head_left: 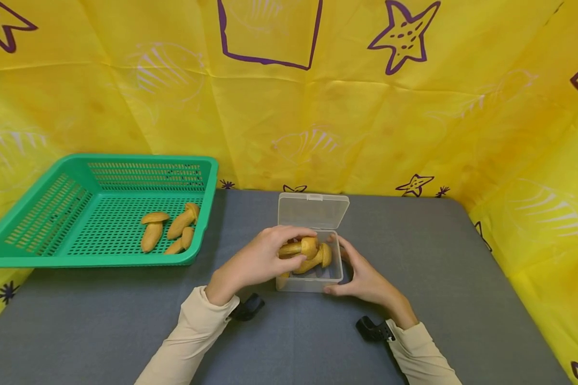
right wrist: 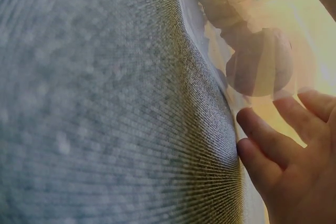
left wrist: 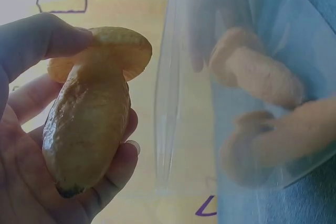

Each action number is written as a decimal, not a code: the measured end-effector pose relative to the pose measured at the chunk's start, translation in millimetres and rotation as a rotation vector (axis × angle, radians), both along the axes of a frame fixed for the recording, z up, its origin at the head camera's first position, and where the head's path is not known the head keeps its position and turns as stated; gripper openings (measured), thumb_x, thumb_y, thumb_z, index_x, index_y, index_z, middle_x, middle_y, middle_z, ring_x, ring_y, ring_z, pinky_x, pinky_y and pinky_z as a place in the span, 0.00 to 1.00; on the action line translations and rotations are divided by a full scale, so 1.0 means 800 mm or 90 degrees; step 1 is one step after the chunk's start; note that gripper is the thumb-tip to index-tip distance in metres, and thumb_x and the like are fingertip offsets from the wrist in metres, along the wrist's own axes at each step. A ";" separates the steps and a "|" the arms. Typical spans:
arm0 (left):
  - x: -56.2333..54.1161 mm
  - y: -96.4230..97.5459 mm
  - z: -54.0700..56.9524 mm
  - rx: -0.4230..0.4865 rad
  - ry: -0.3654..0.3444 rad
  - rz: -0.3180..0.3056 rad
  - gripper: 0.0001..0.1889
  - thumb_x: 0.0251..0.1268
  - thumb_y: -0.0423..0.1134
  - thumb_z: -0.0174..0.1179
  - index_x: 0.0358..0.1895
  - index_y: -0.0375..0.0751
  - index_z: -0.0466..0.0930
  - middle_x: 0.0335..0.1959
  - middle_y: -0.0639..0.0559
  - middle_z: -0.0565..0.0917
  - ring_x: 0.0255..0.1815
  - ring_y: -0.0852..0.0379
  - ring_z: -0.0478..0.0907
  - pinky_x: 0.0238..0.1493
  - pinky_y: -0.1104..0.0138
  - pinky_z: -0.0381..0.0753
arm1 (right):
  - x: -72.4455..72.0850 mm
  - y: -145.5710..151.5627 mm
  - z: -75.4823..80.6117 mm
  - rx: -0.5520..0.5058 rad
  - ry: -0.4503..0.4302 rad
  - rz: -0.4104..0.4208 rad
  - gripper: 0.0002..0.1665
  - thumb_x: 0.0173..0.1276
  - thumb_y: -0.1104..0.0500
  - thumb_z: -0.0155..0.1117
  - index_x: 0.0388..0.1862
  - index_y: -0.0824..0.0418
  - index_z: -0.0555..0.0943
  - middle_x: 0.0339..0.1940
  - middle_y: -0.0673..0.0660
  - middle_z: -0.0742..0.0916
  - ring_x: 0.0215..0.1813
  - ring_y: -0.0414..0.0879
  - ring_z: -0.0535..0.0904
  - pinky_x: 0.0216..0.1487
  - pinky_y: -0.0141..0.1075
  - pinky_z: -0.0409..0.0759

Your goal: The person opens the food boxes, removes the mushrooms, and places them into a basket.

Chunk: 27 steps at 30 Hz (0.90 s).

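My left hand (head_left: pixel 272 254) holds a brown mushroom (left wrist: pixel 94 119) over a small clear plastic box (head_left: pixel 338 270). The thumb lies on its cap and the fingers curl behind the stem. Inside the box, another mushroom (head_left: pixel 324 255) shows; in the left wrist view two mushrooms (left wrist: pixel 268 77) appear through the cloudy plastic. The hinged lid (head_left: pixel 313 211) stands raised at the back. On the right side, my right hand (head_left: pixel 366 278) grips the box, thumb at the front corner and fingers toward the rear. Its fingers (right wrist: pixel 268 137) touch the wall in the right wrist view.
A green plastic basket (head_left: pixel 77 262) stands at the left with several mushrooms (head_left: pixel 152 235) near its right end. Grey cloth covers the table (head_left: pixel 438 278). Yellow patterned fabric (head_left: pixel 260 107) hangs behind and along the right side.
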<state>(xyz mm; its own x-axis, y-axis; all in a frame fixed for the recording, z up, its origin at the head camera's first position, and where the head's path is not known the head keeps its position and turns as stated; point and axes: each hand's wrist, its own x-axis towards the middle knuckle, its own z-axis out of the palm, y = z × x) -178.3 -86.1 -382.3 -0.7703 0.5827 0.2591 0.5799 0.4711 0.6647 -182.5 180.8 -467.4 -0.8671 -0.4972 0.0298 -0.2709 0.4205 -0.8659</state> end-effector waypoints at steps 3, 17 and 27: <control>0.002 -0.006 0.002 -0.001 0.003 0.013 0.22 0.65 0.37 0.64 0.63 0.47 0.79 0.56 0.51 0.84 0.46 0.57 0.77 0.47 0.65 0.77 | 0.001 -0.001 0.001 -0.007 -0.003 0.003 0.68 0.50 0.55 0.82 0.82 0.52 0.48 0.80 0.58 0.62 0.77 0.58 0.62 0.72 0.59 0.63; 0.008 -0.046 0.014 0.008 0.028 0.068 0.21 0.64 0.38 0.66 0.61 0.55 0.80 0.50 0.58 0.85 0.41 0.60 0.74 0.43 0.65 0.76 | -0.001 0.000 -0.003 -0.013 -0.003 0.002 0.68 0.49 0.54 0.82 0.81 0.48 0.49 0.80 0.57 0.62 0.78 0.59 0.60 0.73 0.60 0.60; 0.010 -0.080 0.021 0.028 0.040 0.124 0.23 0.62 0.34 0.67 0.61 0.50 0.80 0.54 0.55 0.85 0.46 0.58 0.77 0.45 0.64 0.79 | -0.001 0.000 -0.003 -0.002 -0.005 -0.005 0.68 0.49 0.53 0.82 0.81 0.49 0.49 0.81 0.57 0.60 0.78 0.61 0.60 0.73 0.61 0.60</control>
